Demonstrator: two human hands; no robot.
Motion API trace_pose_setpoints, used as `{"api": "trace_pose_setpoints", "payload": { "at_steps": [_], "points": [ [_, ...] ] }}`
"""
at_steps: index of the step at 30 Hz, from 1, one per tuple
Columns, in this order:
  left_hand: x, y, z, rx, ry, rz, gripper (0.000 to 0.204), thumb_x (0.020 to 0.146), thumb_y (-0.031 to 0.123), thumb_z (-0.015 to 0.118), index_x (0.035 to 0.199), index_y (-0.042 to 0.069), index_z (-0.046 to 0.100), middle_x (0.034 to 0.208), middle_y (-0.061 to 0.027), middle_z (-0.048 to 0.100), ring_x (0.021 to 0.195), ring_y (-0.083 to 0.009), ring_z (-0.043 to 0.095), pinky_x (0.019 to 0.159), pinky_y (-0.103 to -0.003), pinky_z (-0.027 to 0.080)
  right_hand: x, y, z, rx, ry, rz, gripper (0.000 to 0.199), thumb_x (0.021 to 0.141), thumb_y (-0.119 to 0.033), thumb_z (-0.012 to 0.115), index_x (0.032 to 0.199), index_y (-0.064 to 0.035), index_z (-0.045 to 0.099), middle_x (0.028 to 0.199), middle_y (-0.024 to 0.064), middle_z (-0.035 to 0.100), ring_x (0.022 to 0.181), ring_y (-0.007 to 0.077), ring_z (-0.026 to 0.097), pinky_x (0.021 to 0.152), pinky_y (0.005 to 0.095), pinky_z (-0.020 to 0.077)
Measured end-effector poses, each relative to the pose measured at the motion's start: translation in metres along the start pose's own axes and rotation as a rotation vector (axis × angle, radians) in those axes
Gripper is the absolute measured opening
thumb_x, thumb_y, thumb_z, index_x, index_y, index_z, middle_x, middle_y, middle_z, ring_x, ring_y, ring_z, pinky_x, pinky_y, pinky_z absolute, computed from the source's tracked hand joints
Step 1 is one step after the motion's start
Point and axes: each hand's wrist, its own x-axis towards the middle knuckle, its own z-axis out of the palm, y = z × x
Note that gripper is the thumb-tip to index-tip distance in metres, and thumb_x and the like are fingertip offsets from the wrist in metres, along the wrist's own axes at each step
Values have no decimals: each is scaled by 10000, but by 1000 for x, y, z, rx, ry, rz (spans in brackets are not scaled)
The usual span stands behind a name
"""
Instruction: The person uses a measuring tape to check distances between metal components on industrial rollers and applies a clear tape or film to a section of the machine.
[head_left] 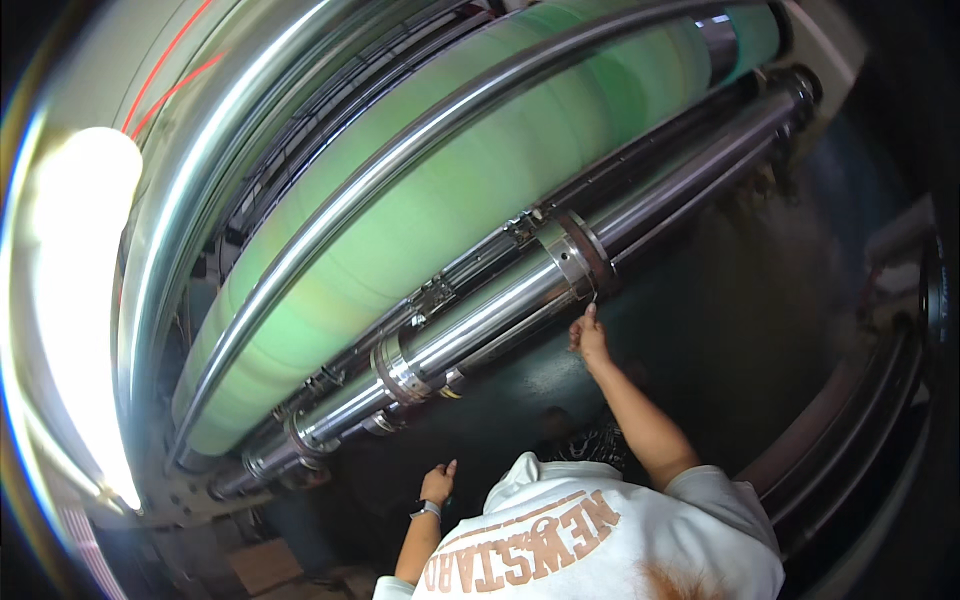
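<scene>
A person in a white shirt [600, 540] with brown letters on the back stands close to a large machine, and this body belongs to someone other than the camera wearer. The wearer's own hands are nowhere in the picture.

The person's raised hand [590, 340], on the right in the scene, reaches up to a long steel shaft [490, 310]. It pinches a thin, pale tool [594, 297], perhaps a small key, but it is too small to name with certainty. The tip of the tool touches the underside of a metal collar [580, 255] that sits around the shaft. The fingers are closed together around the tool.

The person's other hand [437, 485], with a dark wristband [426, 510], hangs lower and to the left, near the dark machine body [720, 330]. Its fingers look loosely curled; I cannot tell if it holds anything or touches the machine.

Behind the shaft lies a broad green roller [440, 210], crossed by a slim shiny bar [400, 160]. More collars [398, 368] sit further left on the shaft. At far left a very bright lamp [80, 300] washes out everything around it. The right side is dark, and the lower edge cuts off the shirt. The head of the person is mostly hidden.
</scene>
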Motion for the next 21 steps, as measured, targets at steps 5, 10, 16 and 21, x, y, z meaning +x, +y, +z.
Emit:
{"api": "trace_pose_setpoints", "payload": {
  "at_steps": [5, 10, 16, 21],
  "points": [
    [-11, -41, 4, -42, 81, 52, 572, 885, 495, 403, 994, -34, 591, 956, -285, 588, 960, -419, 548, 814, -430, 442, -8, -22, 68, 653, 37, -26, 525, 896, -577, 295, 793, -92, 467, 659, 60, 530, 611, 189, 550, 584, 346, 468],
    [-33, -102, 26, -55, 4, -144, 577, 880, 501, 419, 913, -46, 600, 899, -293, 590, 914, -436, 553, 783, -433, 443, 10, -21, 71, 654, 58, -193, 290, 952, -354, 361, 905, -103, 499, 818, 36, 579, 702, 159, 557, 614, 308, 442],
    [-37, -131, 54, 55, -128, -285, 547, 871, 479, 448, 937, -42, 605, 927, -288, 590, 937, -428, 552, 799, -425, 441, -13, -22, 57, 449, -185, -297, 248, 949, -268, 412, 888, -62, 535, 814, 43, 598, 718, 146, 560, 638, 294, 449],
    [-10, -110, 40, 93, -87, -161, 525, 864, 460, 473, 958, -38, 610, 950, -284, 591, 956, -422, 551, 813, -418, 440, -38, -4, -11, -770, -298, -383, 279, 916, -308, 465, 872, -40, 530, 762, 133, 593, 713, 263, 550, 682, 361, 428]
  ]
}}
